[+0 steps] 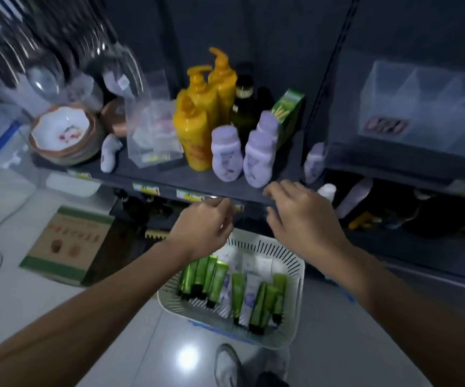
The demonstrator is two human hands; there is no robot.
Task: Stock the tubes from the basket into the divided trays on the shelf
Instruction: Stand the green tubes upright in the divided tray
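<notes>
Green plastic tubes point(217, 280) with black caps are being carried, alongside a few white tubes point(249, 291), in a white slatted plastic basket point(291, 256). The basket is being rested on the glossy tiled floor point(44, 303), just ahead of a grey shoe point(227, 367). Above the basket's far rim, both bare hands are being held out toward the front edge of the dark grey shelf point(192, 177). The left hand point(202, 229) is being held curled, thumb near fingertips, just below that edge; whether anything is being pinched cannot be told through the blur. The right hand point(304, 216) is being held loosely bent and empty at the front edge itself. Just behind that edge, lilac plastic bottles point(225, 155) are being displayed upright, with yellow pump bottles point(195, 129), a dark glass bottle point(243, 104) and a green carton point(288, 113) behind them. A clear plastic divided tray point(426, 107) is being housed on the neighbouring shelf bay at the far right, well apart from the tubes.
</notes>
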